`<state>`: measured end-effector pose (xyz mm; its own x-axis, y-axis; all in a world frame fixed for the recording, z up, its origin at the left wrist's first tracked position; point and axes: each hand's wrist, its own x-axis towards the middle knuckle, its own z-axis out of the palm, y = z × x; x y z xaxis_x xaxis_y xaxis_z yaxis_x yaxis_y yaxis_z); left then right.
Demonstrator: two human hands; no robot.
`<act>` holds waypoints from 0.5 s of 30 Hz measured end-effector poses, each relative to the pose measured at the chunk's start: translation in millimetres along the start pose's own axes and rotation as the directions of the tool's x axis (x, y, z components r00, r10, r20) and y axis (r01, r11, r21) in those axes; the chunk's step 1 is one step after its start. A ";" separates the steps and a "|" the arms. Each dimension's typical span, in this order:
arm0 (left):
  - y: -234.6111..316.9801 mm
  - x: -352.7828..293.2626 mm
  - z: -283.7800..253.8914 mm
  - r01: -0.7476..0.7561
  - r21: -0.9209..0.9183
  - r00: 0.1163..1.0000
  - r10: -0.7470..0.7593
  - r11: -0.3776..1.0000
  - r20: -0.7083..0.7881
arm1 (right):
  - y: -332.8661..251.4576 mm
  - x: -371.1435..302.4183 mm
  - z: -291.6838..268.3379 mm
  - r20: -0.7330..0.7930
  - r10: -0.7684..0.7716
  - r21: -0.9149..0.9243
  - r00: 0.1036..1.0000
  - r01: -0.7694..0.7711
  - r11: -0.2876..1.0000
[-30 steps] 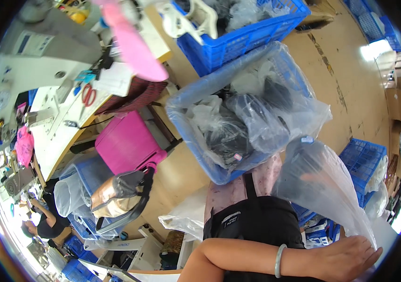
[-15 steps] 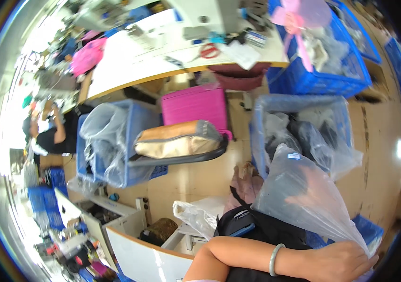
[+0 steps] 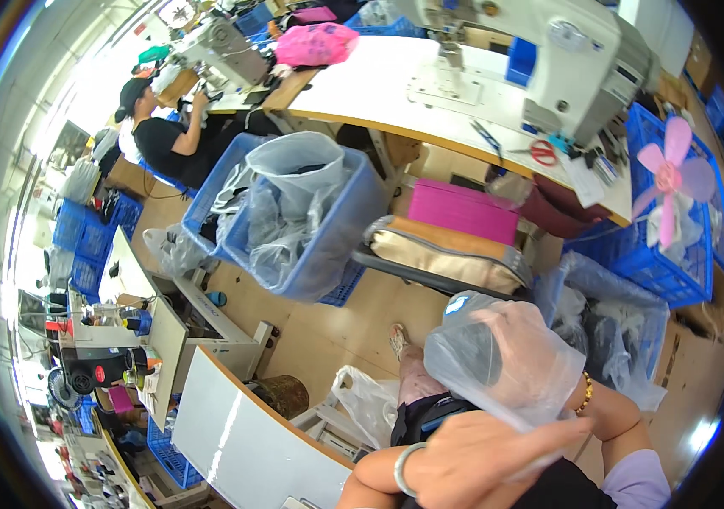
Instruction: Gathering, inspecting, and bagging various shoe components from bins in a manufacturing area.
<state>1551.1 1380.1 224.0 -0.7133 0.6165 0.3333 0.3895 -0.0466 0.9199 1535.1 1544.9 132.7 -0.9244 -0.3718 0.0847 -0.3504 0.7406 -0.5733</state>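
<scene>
A clear plastic bag (image 3: 498, 352) with something dark grey inside hangs between my hands. My right hand (image 3: 531, 339), with a gold bracelet at its wrist, shows blurred through the film and grips the bag from the far side; whether it is inside or behind the film I cannot tell. My left hand (image 3: 485, 450), wearing a pale bangle, is closed on the bag's gathered near end, its index finger stretched to the right. Beyond the bag on the right stands a blue crate (image 3: 654, 318) holding several bagged dark pieces.
A tan and orange bundle (image 3: 447, 254) rests before a magenta case (image 3: 464, 212). Left stands a blue crate (image 3: 358, 229) of plastic bags. A sewing machine (image 3: 578, 59) and red scissors (image 3: 542, 153) are on the white table (image 3: 379, 76). A co-worker (image 3: 171, 140) sits far left.
My view has swung toward the right, so the table and crates sit differently. The bag now hangs closer to me, and my left hand has moved left; my right forearm has come into view.
</scene>
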 end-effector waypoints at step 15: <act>-67.2 28.7 -213.6 0.107 0.025 0.598 -0.044 0.994 -0.800 | -23.4 246.2 2.6 0.147 0.424 0.913 0.894 0.042 -0.406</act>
<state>1380.0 1233.0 216.0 -0.9101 -0.2578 0.3245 0.3256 0.0394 0.9447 1316.0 1434.5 164.8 -0.9525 -0.1008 -0.2872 0.2406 -0.8275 -0.5072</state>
